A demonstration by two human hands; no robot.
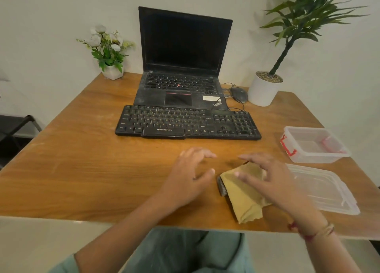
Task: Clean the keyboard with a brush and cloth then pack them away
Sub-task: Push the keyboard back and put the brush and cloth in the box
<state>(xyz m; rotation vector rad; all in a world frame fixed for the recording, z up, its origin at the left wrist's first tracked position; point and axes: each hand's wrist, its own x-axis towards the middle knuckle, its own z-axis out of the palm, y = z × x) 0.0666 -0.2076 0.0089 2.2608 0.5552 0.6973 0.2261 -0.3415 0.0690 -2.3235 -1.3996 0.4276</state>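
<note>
1. Forearms come in from the bottom edge. Both hands are open with the fingers spread and hold nothing. The left hand (pixel 191 176) floats over bare wood, and the right hand (pixel 267 178) sits over the cloth (pixel 244 198). Can't tell if it's actually touching it.
2. That tan cloth is crumpled on the tabletop (pixel 92 169) near the front edge. A dark strip pokes out from under its left side, and I'm guessing that's the brush (pixel 221 187), mostly covered.
3. Further back is the black keyboard (pixel 185 122), well apart from both hands and lying flat. It looks a bit dusty, so my read is the cleaning hasn't really started and this is the grab-your-tools step.
4. Next move, I reckon: lift the cloth off the brush, get fingers around the handle, then reach forward to the keys. The cloth may drag the brush along with it, so a second hand would probably help.
5. Off to the right there's an open clear container (pixel 312 159) and its lid (pixel 320 190) lying beside it, ready for packing up later.
6. Behind the keyboard: a laptop (pixel 181 67), a mouse (pixel 238 93) and two potted plants.
</note>
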